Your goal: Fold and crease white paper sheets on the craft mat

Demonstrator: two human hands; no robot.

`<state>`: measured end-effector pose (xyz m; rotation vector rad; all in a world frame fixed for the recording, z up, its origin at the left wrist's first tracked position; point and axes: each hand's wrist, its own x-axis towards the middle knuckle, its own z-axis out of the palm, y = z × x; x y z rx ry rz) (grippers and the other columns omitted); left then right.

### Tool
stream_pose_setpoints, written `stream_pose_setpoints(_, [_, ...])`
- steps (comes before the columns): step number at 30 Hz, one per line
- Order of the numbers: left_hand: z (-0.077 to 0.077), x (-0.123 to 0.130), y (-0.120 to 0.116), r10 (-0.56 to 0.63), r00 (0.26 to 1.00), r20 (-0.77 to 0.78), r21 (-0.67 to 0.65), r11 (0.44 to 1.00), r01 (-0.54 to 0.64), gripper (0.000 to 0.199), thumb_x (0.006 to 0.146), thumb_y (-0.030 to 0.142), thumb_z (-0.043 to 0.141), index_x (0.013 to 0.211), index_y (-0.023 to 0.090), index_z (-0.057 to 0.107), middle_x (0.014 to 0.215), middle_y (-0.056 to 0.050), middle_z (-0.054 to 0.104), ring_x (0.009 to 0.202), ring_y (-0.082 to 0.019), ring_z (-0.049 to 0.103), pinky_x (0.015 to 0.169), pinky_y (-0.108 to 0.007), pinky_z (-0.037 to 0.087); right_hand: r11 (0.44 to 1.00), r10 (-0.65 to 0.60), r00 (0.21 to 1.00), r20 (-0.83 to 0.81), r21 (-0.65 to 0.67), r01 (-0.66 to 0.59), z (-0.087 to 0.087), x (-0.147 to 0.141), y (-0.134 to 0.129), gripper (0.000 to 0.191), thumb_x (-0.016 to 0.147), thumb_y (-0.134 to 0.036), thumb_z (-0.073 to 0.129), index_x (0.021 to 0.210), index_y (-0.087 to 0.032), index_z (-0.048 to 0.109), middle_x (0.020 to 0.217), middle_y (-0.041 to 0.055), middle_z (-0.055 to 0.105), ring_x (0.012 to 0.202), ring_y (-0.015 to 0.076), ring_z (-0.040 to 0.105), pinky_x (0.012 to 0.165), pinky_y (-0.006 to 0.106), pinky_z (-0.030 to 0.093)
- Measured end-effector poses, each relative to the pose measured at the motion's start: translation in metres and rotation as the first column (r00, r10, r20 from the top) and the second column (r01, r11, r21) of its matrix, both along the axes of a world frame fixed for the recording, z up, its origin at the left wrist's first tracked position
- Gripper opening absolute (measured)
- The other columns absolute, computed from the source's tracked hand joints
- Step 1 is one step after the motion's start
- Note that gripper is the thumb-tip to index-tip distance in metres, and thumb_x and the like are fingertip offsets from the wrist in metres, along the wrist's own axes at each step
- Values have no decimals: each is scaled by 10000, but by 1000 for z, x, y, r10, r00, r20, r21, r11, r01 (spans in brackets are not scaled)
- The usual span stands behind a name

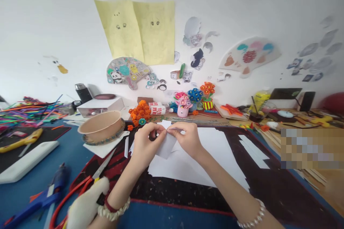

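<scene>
A small piece of white paper (166,146) is held up between both hands, above a stack of white sheets (204,161) on a dark mat (271,186). My left hand (148,145) pinches its upper edge between thumb and fingers. Close beside it, my right hand (186,137) pinches the paper near the same top edge, the fingertips of both hands nearly touching. Narrow white strips (254,152) lie on the mat at the right, and another strip (126,146) is left of my left hand.
Red-handled scissors (94,180) and a blue glue gun (51,193) lie at the lower left. A round beige bowl (101,127) stands behind them. Orange flowers (141,112), a bottle (158,109) and small flower pots (182,111) line the back.
</scene>
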<state>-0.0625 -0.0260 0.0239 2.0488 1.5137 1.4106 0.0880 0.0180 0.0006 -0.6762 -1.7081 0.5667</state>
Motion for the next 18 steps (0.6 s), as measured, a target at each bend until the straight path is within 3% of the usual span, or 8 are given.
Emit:
stream_pose_setpoints(5, [-6,-25,-11,83,996,-35,17,996,-83,138,798,292,585,749,186,658,730,-10,663,644,-135,506,637,-260,412,997,44,998,-45,-65,-46,-11,-32,-1,159,781,-155,627,662,-199,723,684,36,724,652,187,654,631,278,503])
stream_pose_setpoints(11, [-19,-37,-19,109,992,-58,-26,994,-111,149,805,299,560,759,191,650,722,-10,651,649,-144,500,637,-262,403,985,81,994,-72,-146,-91,-23,-48,-9,142,765,-171,638,654,-192,723,693,36,723,671,185,649,652,275,486])
stream_pose_setpoints(18, [-47,-72,-36,216,976,-38,-92,971,-219,177,779,334,569,740,183,654,687,-5,643,595,-134,497,594,-252,394,964,-117,979,-166,-256,71,-36,-22,17,182,767,-305,615,689,-166,703,695,39,703,670,203,624,618,288,468])
